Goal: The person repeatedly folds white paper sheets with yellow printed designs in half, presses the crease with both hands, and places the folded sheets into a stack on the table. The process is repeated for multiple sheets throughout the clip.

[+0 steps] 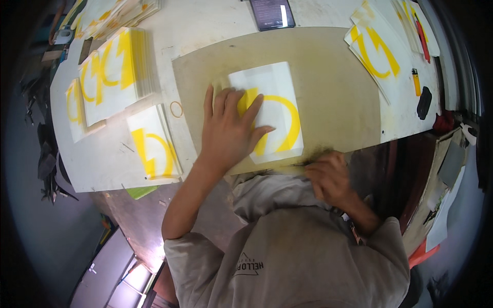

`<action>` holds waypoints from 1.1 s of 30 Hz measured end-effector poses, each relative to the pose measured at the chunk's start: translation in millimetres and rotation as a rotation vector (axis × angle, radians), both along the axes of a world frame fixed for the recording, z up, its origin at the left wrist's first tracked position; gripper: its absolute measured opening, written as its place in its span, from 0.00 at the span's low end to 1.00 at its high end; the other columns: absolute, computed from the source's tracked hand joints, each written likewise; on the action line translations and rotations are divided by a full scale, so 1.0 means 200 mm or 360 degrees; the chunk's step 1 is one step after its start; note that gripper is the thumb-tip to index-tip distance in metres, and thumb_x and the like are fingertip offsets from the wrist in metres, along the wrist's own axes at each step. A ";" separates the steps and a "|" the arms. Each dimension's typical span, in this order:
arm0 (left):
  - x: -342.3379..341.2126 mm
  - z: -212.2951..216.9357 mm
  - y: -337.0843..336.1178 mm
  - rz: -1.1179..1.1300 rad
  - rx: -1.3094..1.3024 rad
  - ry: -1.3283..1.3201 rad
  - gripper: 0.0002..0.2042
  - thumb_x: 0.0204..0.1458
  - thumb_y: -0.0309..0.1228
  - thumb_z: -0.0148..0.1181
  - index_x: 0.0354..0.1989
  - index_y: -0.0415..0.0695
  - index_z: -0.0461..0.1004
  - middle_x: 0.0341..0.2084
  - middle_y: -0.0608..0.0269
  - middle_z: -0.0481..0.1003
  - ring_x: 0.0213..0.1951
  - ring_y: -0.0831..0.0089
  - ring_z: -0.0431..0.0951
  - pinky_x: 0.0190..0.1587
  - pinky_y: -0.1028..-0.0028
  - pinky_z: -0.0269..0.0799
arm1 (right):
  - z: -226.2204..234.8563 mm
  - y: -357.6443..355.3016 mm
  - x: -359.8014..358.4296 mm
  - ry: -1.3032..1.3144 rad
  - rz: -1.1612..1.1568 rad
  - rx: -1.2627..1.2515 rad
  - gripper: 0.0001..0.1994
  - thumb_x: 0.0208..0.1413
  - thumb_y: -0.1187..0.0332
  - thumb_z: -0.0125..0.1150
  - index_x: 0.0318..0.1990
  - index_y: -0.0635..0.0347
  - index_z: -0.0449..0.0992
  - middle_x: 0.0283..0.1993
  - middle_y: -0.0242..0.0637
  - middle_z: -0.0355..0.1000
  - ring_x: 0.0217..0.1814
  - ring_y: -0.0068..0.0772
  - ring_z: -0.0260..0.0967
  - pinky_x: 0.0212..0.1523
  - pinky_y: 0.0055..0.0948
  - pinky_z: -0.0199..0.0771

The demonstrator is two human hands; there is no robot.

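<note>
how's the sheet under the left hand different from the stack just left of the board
The single sheet lies alone on the brown board, pinned flat by the left hand; the stack is many sheets deep on the white tabletop, untouched. The hand hides part of the sheet's yellow shape; the stack's shows whole. Both are white with yellow cut shapes.

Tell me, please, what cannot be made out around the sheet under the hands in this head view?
- Right hand: blurred; whether it grips a tool is unclear.
- White sheet with yellow decal: its left part is hidden under the left hand.
- Dark tablet: cut off by the top edge.
- Small orange item: too small to identify.
</note>
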State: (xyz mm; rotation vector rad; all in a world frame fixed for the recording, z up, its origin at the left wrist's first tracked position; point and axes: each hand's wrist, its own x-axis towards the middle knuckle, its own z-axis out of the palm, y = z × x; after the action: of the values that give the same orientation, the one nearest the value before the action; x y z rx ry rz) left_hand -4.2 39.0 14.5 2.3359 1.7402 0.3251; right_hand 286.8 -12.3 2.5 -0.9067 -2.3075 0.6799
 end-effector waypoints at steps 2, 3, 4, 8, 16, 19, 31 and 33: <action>0.05 -0.03 -0.06 0.0021 0.0056 -0.0126 0.30 0.52 0.49 0.71 0.62 0.49 0.75 0.62 0.48 0.68 0.67 0.47 0.65 0.72 0.40 0.53 | 0.02 -0.02 0.01 -0.0193 0.0255 0.0087 0.11 0.48 0.71 0.66 0.41 0.58 0.81 0.45 0.36 0.77 0.47 0.41 0.72 0.51 0.49 0.68; 0.07 -0.04 -0.08 0.0036 0.0083 -0.0189 0.30 0.53 0.48 0.71 0.61 0.48 0.75 0.63 0.49 0.68 0.67 0.47 0.66 0.71 0.41 0.54 | 0.03 -0.02 0.01 -0.0218 0.0240 0.0104 0.11 0.47 0.70 0.66 0.41 0.57 0.81 0.45 0.35 0.76 0.48 0.41 0.72 0.52 0.49 0.67; 0.08 -0.05 -0.10 0.0027 0.0080 -0.0227 0.29 0.53 0.48 0.71 0.61 0.48 0.76 0.63 0.48 0.68 0.67 0.47 0.67 0.71 0.41 0.55 | 0.03 -0.01 -0.01 -0.0241 0.0226 0.0121 0.12 0.46 0.70 0.66 0.41 0.56 0.81 0.45 0.35 0.76 0.49 0.40 0.72 0.54 0.50 0.66; 0.08 -0.07 -0.12 -0.0034 0.0052 -0.0370 0.29 0.53 0.47 0.72 0.61 0.48 0.76 0.66 0.47 0.67 0.68 0.47 0.67 0.72 0.41 0.55 | 0.04 0.05 0.00 -0.0239 0.0193 0.0147 0.16 0.41 0.70 0.67 0.42 0.56 0.81 0.45 0.33 0.74 0.48 0.38 0.71 0.55 0.51 0.64; 0.00 0.03 -0.12 -0.0243 -0.0323 -0.0378 0.39 0.48 0.62 0.67 0.69 0.58 0.71 0.75 0.45 0.55 0.76 0.45 0.53 0.75 0.37 0.37 | 0.03 0.20 -0.11 -0.0130 0.0171 -0.0078 0.23 0.38 0.77 0.65 0.48 0.57 0.81 0.42 0.33 0.74 0.45 0.39 0.71 0.55 0.50 0.62; 0.01 0.02 -0.14 -0.0262 -0.0355 -0.0251 0.42 0.47 0.65 0.65 0.71 0.61 0.69 0.77 0.45 0.51 0.77 0.44 0.48 0.75 0.35 0.33 | 0.00 0.20 -0.10 -0.0126 0.0044 -0.0074 0.22 0.41 0.79 0.65 0.49 0.59 0.81 0.41 0.35 0.75 0.44 0.39 0.71 0.56 0.48 0.62; -0.03 -0.01 -0.16 0.0113 -0.0245 -0.0103 0.34 0.53 0.52 0.68 0.70 0.60 0.70 0.77 0.43 0.50 0.77 0.43 0.47 0.72 0.29 0.34 | -0.05 -0.07 -0.14 0.0034 -0.0305 -0.0107 0.16 0.53 0.74 0.64 0.50 0.63 0.82 0.37 0.37 0.77 0.39 0.41 0.72 0.52 0.45 0.66; -0.03 -0.01 -0.15 0.0100 -0.0256 -0.0108 0.33 0.53 0.50 0.68 0.70 0.60 0.71 0.77 0.43 0.48 0.78 0.43 0.46 0.72 0.29 0.33 | -0.06 -0.07 -0.15 -0.0045 -0.0371 -0.0023 0.16 0.52 0.74 0.64 0.50 0.63 0.82 0.37 0.37 0.77 0.39 0.42 0.73 0.53 0.45 0.66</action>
State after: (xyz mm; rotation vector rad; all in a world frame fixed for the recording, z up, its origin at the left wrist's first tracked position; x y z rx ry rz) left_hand -10.1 8.8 12.1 2.1373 1.7422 0.2608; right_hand 256.1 -27.0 -9.9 -1.1759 -2.1779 0.5874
